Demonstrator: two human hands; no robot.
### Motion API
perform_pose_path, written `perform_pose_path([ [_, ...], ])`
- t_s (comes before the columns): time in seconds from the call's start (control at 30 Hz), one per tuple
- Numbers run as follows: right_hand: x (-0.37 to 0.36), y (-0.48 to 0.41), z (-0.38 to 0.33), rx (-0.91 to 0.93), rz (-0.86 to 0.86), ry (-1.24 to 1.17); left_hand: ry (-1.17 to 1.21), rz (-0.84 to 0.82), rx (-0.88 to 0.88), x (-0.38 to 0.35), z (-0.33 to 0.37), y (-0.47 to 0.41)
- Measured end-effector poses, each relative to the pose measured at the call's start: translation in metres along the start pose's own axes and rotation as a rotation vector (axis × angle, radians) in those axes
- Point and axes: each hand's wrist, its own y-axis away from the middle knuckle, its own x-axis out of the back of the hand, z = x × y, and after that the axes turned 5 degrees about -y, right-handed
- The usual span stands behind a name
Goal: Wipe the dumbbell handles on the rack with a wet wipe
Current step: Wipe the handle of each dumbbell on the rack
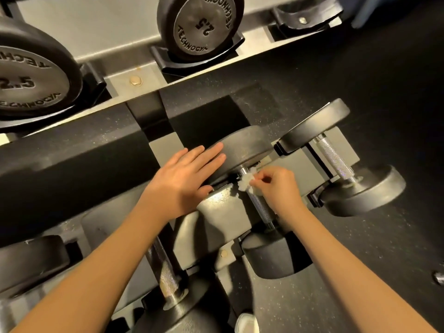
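Note:
A black dumbbell lies across the lower tier of the rack, its far head [242,150] at the centre and its knurled metal handle [260,207] running toward me. My right hand [280,188] pinches a small crumpled white wet wipe [245,182] against the far end of that handle. With straight fingers, my left hand [185,175] rests flat on the dumbbell's far head and the grey rack [221,217] beside it. The handle's near end meets the near head [271,253].
A second dumbbell [336,159] sits to the right and a third handle [163,272] at lower left. On the upper tier stand two 2.5 dumbbells [199,27], [31,75]. Dark speckled floor lies to the right. A pale object [247,323] shows at the bottom edge.

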Motion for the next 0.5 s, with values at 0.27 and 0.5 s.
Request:
perform_pose_path([
  [0.27, 0.018, 0.014, 0.011, -0.180, -0.246, 0.295, -0.032, 0.057, -0.024, -0.006, -0.002, -0.001],
  [0.5, 0.023, 0.026, 0.015, -0.150, -0.275, 0.429, -0.084, 0.072, -0.048, -0.008, -0.004, 0.000],
])
